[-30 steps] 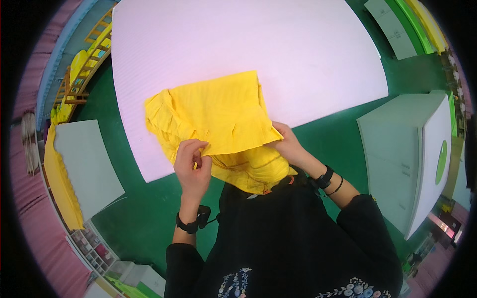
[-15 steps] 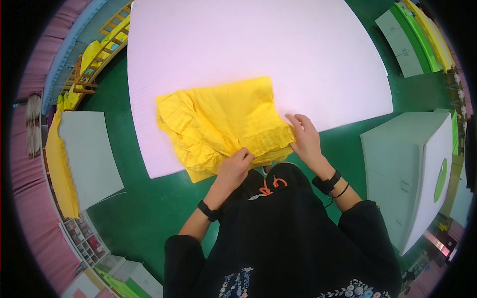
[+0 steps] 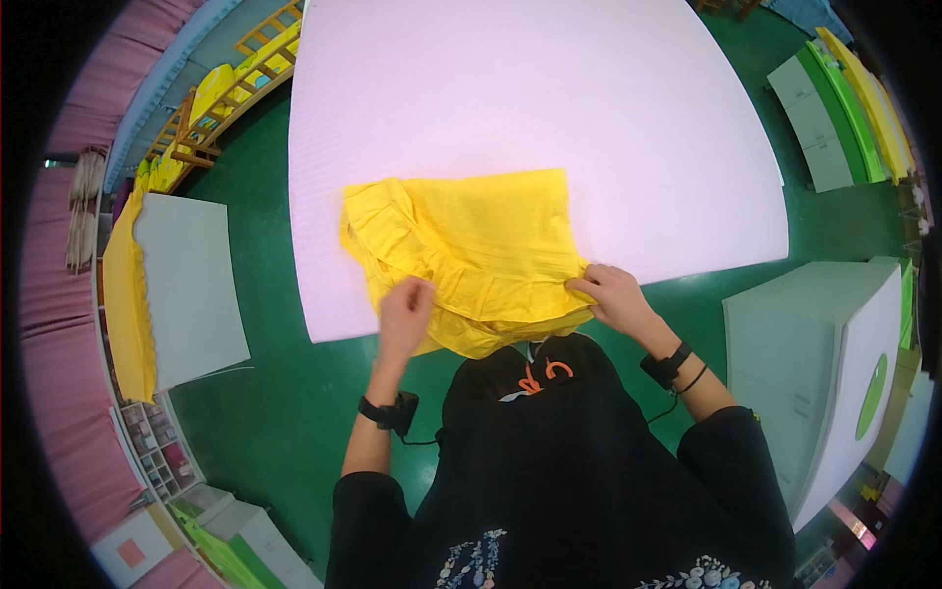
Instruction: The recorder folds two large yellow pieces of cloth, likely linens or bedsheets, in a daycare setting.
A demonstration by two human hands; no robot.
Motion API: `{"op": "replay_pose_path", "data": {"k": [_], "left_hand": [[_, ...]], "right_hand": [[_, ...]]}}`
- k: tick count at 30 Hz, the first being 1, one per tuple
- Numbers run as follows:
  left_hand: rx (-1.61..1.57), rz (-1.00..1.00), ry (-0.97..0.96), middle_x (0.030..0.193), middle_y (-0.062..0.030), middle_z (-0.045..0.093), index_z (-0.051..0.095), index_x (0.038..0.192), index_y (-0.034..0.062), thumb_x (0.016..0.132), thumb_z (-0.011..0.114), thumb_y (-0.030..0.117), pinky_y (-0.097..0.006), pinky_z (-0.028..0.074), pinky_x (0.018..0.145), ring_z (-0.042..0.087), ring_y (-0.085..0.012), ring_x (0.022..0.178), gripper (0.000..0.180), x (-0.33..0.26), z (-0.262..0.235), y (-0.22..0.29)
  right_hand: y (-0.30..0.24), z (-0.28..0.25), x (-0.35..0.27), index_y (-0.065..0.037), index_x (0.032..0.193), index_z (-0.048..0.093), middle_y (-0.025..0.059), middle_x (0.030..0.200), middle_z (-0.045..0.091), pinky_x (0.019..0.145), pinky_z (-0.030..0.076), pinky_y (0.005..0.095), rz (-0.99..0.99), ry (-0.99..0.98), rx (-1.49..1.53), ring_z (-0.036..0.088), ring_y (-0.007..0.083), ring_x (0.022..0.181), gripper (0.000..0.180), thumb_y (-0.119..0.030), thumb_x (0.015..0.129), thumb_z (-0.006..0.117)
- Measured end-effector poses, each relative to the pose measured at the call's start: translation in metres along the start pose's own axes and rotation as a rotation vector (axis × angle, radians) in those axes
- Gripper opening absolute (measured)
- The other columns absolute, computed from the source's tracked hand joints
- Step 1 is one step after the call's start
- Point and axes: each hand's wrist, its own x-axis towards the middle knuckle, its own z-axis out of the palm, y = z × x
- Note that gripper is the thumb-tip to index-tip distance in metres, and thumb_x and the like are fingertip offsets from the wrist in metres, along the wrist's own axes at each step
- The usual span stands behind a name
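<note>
Left hand [image 3: 404, 306] pinched the crumpled yellow cotton garment [image 3: 461, 255] at its near hem | right hand [image 3: 610, 296] gripped its right corner | garment lay on my pale pink table [image 3: 549, 98], near edge.

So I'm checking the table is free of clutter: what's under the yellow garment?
Under the yellow garment only the white table shows, around its edges. The near hem hangs over the table's edge. The left hand and right hand hold that hem. Anything beneath the cloth is hidden.
</note>
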Motion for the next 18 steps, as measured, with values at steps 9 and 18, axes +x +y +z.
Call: {"op": "replay_pose_path", "data": {"k": [9,18], "left_hand": [[-0.457,-0.554,0.174,0.078,-0.0083,0.059,0.051,0.121,-0.0018,0.088,0.075,0.025,-0.027,0.044,0.045,0.058,-0.0138,0.055,0.049,0.082,-0.018,-0.037],[-0.802,-0.236,0.219,0.074,-0.0051,0.064,0.053,0.113,0.0048,0.09,0.068,0.005,-0.022,0.039,0.049,0.049,-0.007,0.055,0.027,0.027,-0.081,-0.06]], "right_hand": [[-0.018,0.002,0.003,-0.014,0.114,0.063,0.0065,0.092,0.058,0.082,0.049,0.0413,0.043,0.015,0.035,0.061,0.0282,0.09,0.046,-0.006,0.069,0.069],[-0.028,0.001,-0.014,-0.015,0.11,0.07,0.0039,0.082,0.061,0.077,0.051,0.0387,-0.093,-0.017,0.004,0.062,0.0251,0.085,0.039,-0.007,0.072,0.07]]}}
